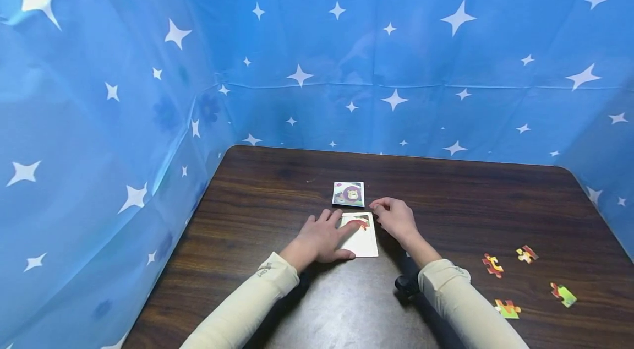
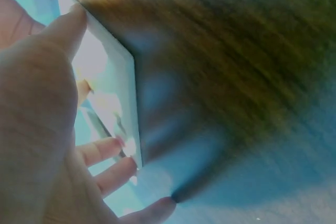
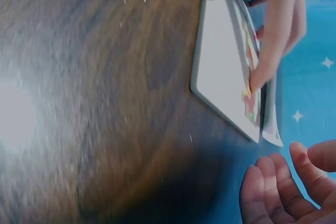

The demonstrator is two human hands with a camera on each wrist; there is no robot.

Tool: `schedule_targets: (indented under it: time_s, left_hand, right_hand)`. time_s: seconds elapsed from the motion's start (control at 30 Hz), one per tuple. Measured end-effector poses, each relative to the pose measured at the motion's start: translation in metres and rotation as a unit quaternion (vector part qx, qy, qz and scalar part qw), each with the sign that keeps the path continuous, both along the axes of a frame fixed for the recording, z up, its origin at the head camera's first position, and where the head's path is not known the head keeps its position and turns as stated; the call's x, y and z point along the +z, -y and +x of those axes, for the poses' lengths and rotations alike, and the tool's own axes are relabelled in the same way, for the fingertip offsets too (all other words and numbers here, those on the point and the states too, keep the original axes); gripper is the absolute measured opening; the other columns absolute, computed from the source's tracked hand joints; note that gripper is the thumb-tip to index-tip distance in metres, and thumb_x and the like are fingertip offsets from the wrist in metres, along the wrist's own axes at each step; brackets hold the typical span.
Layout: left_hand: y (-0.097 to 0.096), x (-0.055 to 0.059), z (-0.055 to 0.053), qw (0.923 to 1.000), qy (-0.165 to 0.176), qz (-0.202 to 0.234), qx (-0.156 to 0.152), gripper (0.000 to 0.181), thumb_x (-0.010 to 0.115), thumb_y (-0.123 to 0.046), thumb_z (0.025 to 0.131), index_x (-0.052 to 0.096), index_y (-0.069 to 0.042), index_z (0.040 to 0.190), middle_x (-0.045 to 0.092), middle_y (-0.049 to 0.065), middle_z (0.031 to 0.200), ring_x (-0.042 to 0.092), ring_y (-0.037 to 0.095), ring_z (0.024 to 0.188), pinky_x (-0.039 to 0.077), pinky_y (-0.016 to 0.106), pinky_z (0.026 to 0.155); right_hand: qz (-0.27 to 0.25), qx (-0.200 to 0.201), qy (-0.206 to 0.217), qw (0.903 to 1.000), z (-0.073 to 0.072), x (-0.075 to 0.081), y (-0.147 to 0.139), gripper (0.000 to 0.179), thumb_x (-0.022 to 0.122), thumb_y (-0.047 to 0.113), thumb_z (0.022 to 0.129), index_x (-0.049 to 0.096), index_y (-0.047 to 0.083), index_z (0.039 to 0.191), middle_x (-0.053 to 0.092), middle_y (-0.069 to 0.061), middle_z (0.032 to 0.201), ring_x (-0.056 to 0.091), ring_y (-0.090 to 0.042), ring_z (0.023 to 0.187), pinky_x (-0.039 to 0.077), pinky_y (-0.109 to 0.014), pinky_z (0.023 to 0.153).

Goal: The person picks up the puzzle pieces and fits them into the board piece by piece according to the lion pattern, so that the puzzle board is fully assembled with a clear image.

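Pale sleeves (image 1: 247,299) sit nearest. I'd steady the white puzzle tray (image 1: 366,247) mid-counter (image 1: 446,200) with the left hand (image 1: 324,236), spread wide upon it; the right hand (image 1: 396,221), loosely curled, seems empty just right.

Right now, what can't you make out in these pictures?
Head: the left side of the white board, beneath the left hand.
Head: what the loose puzzle pieces depict, too small.
Left wrist: detail on the white board, lost in glare.
Right wrist: part of the right hand, cut off by edges.

White puzzle tray (image 1: 364,244), blue white-starred backdrop (image 1: 421,57)
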State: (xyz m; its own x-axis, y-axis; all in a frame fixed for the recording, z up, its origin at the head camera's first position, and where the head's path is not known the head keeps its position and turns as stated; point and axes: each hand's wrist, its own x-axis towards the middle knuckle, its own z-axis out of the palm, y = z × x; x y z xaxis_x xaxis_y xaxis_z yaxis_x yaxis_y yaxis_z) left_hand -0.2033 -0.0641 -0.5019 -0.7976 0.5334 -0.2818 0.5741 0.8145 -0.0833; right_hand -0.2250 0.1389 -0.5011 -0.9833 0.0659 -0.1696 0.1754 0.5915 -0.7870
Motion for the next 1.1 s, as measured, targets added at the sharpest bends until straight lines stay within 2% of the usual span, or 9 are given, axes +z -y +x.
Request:
schedule_targets:
  time_s: [0.23,0.4,0.57,0.87,1.1]
  left_hand:
    - [0.0,-0.001,-0.001,1.0,-0.001,-0.001,-0.004,0.079,0.044,-0.078,0.092,0.017,-0.048,0.16,0.035,0.007,0.157,0.041,0.03,0.138,0.045,0.055,0.104]
    - [0.001,-0.002,-0.002,1.0,-0.002,0.001,-0.008,0.079,0.043,-0.078,0.092,0.017,-0.048,0.159,0.036,0.007,0.156,0.042,0.029,0.137,0.046,0.055,0.104]
    - [0.0,-0.001,-0.005,0.9999,0.001,0.007,-0.008,0.081,0.048,-0.079,0.09,0.02,-0.048,0.159,0.039,0.007,0.152,0.044,0.028,0.132,0.049,0.052,0.097]
    - [-0.005,0.005,-0.01,0.9995,0.024,-0.018,0.002,0.082,0.052,-0.08,0.087,0.017,-0.055,0.157,0.04,0.004,0.148,0.042,0.026,0.129,0.05,0.051,0.095]
    - [-0.008,0.011,-0.01,0.9991,0.038,-0.017,0.002,0.082,0.053,-0.078,0.088,0.018,-0.053,0.157,0.038,0.005,0.149,0.041,0.027,0.13,0.049,0.052,0.096]
  right_hand:
    - [-0.018,-0.009,0.008,0.9998,0.0,0.005,-0.019,0.031,0.049,0.021,0.107,0.071,0.006,0.121,0.072,-0.016,0.116,0.071,-0.025,0.093,0.06,-0.033,0.075]
    - [-0.063,-0.024,0.03,0.9973,0.0,0.011,-0.031,0.033,0.045,0.021,0.108,0.067,0.004,0.126,0.068,-0.019,0.125,0.07,-0.03,0.102,0.06,-0.034,0.08]
    - [-0.097,-0.03,0.038,0.9942,0.002,0.016,-0.04,0.035,0.043,0.021,0.109,0.065,0.001,0.129,0.066,-0.021,0.126,0.069,-0.031,0.104,0.059,-0.035,0.082]
    - [-0.114,-0.032,0.044,0.9919,0.006,0.018,-0.057,0.037,0.042,0.023,0.11,0.063,0.001,0.131,0.064,-0.022,0.128,0.068,-0.031,0.108,0.059,-0.036,0.085]
    - [-0.12,-0.024,0.051,0.9912,0.009,0.021,-0.073,0.039,0.04,0.024,0.11,0.06,0.001,0.135,0.062,-0.023,0.132,0.067,-0.032,0.11,0.058,-0.041,0.091]
